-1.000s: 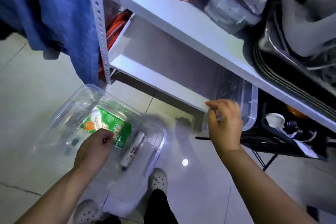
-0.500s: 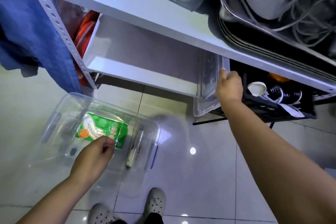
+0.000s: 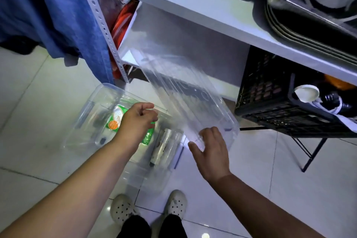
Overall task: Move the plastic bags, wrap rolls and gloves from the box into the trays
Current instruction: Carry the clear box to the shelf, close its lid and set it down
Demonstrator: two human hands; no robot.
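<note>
A clear plastic box sits on the tiled floor below me. Inside it lie a green and orange packet and a wrap roll. My left hand hovers over the packet with its fingers loosely curled and nothing visible in them. A clear tray hangs tilted in the air between the shelf and the box. My right hand holds that tray by its near corner, fingers spread beneath it. No gloves are visible.
A white metal shelf unit stands ahead, with stacked metal trays on top at the right. A black crate on a wire stand sits at the right. Blue cloth hangs at the left. My shoes are just behind the box.
My right hand has pulled the clear tray out from beside the black crate and brought it down towards the box. My left hand has stayed over the green packet.
</note>
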